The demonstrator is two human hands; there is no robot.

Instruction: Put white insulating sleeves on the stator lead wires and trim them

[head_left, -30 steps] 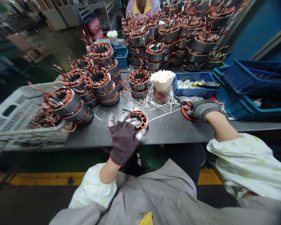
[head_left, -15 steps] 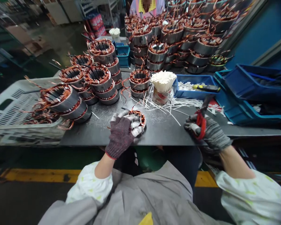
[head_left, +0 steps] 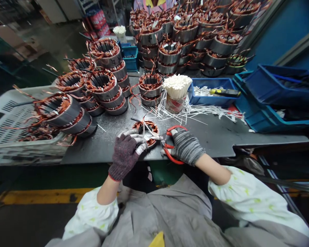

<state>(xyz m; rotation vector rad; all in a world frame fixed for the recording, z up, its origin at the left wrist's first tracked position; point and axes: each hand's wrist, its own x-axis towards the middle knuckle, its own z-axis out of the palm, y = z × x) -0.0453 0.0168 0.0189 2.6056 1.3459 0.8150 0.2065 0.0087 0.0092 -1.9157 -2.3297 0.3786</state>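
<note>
A small stator (head_left: pixel 153 126) with copper windings lies on the dark tabletop before me. My left hand (head_left: pixel 126 147), in a dark purple glove with whitened fingertips, grips its near left side; the fingertips partly hide the windings. A thin white strip (head_left: pixel 144 127) stands up from the stator beside those fingers. In a grey striped glove, my right hand (head_left: pixel 186 145) is closed around the red handles of scissors (head_left: pixel 175 160). Their blades point left over the stator's opening, close to the strip and the left fingertips. Whether the blades touch the strip, I cannot tell.
Stacked stators (head_left: pixel 106 89) rise at left, beside a pale plastic crate (head_left: pixel 9 103). Behind the work stand a tin of white strips (head_left: pixel 176 92), loose strips and a blue tray (head_left: pixel 212 99) holding a yellow-handled cutter. Blue bins (head_left: pixel 280 92) sit right. A person (head_left: pixel 154 5) is beyond more stators.
My right hand has swung left from the table's right side to the stator, bringing the scissors with their blades over it. My left hand stays at the stator; a white strip now shows upright.
</note>
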